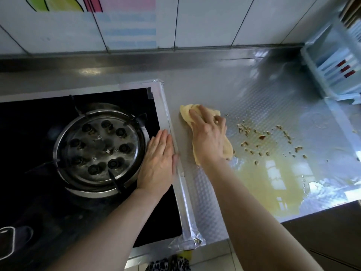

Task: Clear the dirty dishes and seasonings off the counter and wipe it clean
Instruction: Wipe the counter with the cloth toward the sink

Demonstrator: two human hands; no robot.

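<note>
Right hand: my right hand (pixel 210 133) lies palm down on a yellow cloth (pixel 195 112), fingers bent over its bunched folds and gripping it against the worktop (pixel 254 90).
Cloth: crumpled and pale yellow, it shows beyond my fingertips and again under the heel of my palm, just right of the stove's edge.
Left hand: my left hand (pixel 158 159) is flat and empty, fingers straight and held together, resting on the right edge of the stove (pixel 39 192) where black glass meets a foil strip (pixel 185 202).
Crumbs: small brown food crumbs (pixel 273 139) are scattered on the worktop just right of the cloth.
Spill: a thin yellowish wet patch (pixel 263 182) spreads toward the front edge, nearer to me than the crumbs.
Worktop: shiny, silvery, with a fine embossed pattern, running from the stove to the right.
Burner: a round metal burner (pixel 99 147) with a ring of dark holes sits just left of my left hand.
Rack: a pale blue plastic rack (pixel 332 61) stands at the far right corner, well apart from the cloth.
Wall: white tiles (pixel 205 20) rise behind the worktop.
</note>
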